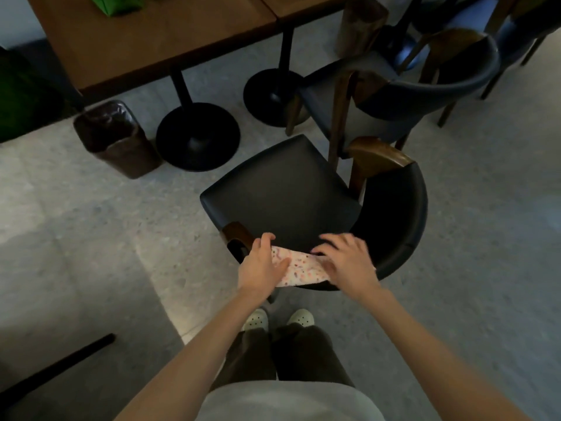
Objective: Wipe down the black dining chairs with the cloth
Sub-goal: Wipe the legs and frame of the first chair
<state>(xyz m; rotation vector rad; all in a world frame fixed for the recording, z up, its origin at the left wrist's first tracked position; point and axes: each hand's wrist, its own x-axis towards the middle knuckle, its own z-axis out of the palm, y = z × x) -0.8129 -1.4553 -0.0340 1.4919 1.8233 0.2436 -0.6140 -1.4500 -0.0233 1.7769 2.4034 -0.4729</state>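
A black dining chair [282,189] with wooden arm ends stands right in front of me, its curved backrest nearest my body. A pink patterned cloth [299,267] lies draped over the backrest's top edge. My left hand [261,265] grips the cloth's left end, fingers curled over the rail. My right hand [346,261] presses on the cloth's right end with its fingers spread. A second dark chair [394,95] stands behind, to the right.
A wooden table [151,41] on black pedestal bases [197,138] stands ahead on the left. A brown lined waste bin [117,138] sits beside the nearer base. More chairs crowd the top right corner. A black bar [57,367] crosses the floor at bottom left.
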